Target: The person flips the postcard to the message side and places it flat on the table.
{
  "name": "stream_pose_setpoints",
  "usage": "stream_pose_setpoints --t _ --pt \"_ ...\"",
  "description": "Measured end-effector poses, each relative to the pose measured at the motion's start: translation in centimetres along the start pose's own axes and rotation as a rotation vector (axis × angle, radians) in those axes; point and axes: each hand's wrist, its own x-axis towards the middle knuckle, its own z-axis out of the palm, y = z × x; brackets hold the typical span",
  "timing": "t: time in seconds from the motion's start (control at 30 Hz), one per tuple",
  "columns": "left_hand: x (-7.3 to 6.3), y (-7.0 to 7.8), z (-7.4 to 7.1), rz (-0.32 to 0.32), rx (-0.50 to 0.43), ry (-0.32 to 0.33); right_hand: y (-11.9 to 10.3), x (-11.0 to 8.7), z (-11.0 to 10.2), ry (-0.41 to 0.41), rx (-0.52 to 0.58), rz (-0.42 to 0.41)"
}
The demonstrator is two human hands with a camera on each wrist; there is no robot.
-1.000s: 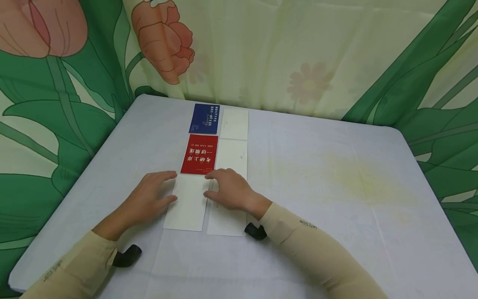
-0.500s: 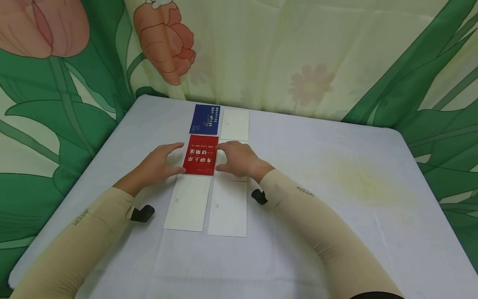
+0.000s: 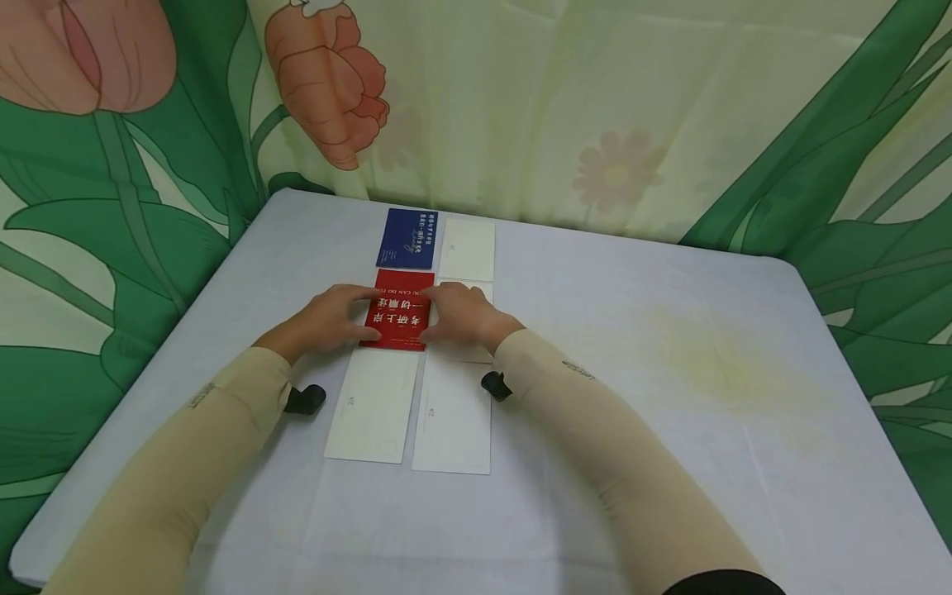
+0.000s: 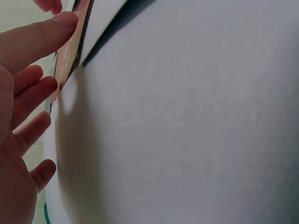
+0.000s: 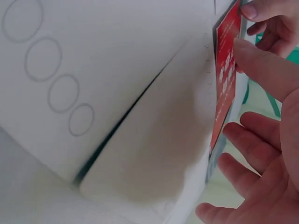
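Observation:
A red card [image 3: 402,311] with white writing lies in the left column of cards, between a blue card [image 3: 407,240] behind it and a white card [image 3: 370,421] in front. My left hand [image 3: 327,321] is at its left edge, thumb and fingertips near the card. My right hand [image 3: 464,316] is at its right edge, above a white card it partly hides. In the right wrist view the thumbs lie at opposite sides of the red card [image 5: 225,77], and the right hand's other fingers [image 5: 245,137] spread loosely. Whether the fingertips press the card, I cannot tell.
The right column has a far white card [image 3: 467,250] and a near white card [image 3: 452,426]. All lie flat on a white-covered table [image 3: 632,347]. A flower-printed curtain [image 3: 535,107] hangs behind. Black camera mounts [image 3: 306,400] stick out below both wrists.
Both hands moved away from the person, from the near left white card to the red card's sides. In the last half second they drew closer together. The cards look unmoved.

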Motion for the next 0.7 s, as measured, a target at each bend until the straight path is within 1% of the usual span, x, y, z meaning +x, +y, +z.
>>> stream_pose_setpoints --t 0.17,0.37,0.53,0.7 --pt "0.02 -0.13 -0.04 0.000 0.009 -0.020 -0.02 0.36 0.30 -0.011 -0.006 0.013" --pt "-0.16 -0.07 -0.09 0.007 0.029 -0.047 -0.13 0.17 0.83 -0.030 -0.039 0.027" --pt "-0.29 0.01 -0.07 0.024 0.052 -0.048 -0.28 0.13 0.94 -0.031 -0.057 0.030" --pt "-0.47 0.27 -0.10 0.019 0.059 -0.053 -0.27 0.19 1.05 -0.039 -0.061 0.024"
